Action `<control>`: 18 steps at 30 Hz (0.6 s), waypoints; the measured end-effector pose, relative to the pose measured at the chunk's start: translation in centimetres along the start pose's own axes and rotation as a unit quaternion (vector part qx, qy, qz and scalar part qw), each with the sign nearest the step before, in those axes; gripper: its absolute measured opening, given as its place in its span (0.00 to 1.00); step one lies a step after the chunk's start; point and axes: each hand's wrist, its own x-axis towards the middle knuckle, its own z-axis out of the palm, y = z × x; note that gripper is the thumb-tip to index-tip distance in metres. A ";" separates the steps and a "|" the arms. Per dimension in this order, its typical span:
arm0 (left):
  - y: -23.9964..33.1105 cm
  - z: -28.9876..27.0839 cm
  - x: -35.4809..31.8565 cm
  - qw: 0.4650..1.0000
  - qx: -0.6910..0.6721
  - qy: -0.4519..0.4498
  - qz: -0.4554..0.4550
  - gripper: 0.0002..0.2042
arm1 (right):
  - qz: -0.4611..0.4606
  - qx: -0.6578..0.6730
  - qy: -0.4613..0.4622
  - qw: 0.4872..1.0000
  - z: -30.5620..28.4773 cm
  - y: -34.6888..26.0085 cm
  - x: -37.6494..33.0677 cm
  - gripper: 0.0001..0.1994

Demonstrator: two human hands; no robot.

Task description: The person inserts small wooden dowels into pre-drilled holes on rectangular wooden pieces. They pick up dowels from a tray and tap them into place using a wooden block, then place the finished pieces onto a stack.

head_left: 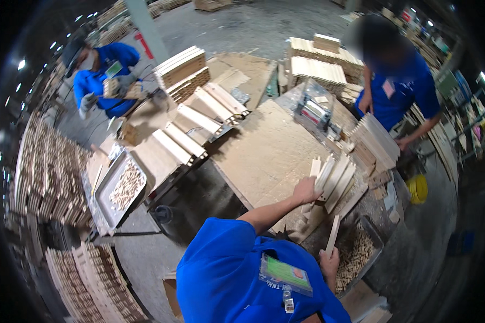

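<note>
My left hand (306,190) is closed around a narrow wooden slat, its fingertips against a row of pale wooden slats (337,182) at the right edge of the work table. Lower down and to the right, my right hand (329,262) grips a wooden strip (333,234) by its lower end, the strip pointing up toward the row. Beside that hand, a dark bin (380,242) holds many small wooden dowels (359,257). Part of my right hand's grip is hidden by its own fingers.
A co-worker (396,81) at the right holds a stack of boards (376,141); another person (105,75) works at far left. A metal tray (103,207) of dowels sits on the left bench. Stacked slats (48,167) stand beyond it. A yellow bucket (417,189) is at right.
</note>
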 end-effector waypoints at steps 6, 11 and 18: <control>-6.3 0.0 -13.1 0.996 -0.036 0.068 -0.034 0.27 | 0.048 0.043 -0.058 0.996 -0.3 2.1 0.0 0.22; -11.1 -4.6 -19.7 0.985 -0.012 0.062 -0.159 0.23 | 0.039 -0.004 -0.154 0.987 1.5 1.6 1.2 0.21; -15.4 -10.0 -21.1 0.942 -0.086 0.137 -0.294 0.23 | 0.001 0.003 -0.236 0.972 5.7 -0.4 1.3 0.20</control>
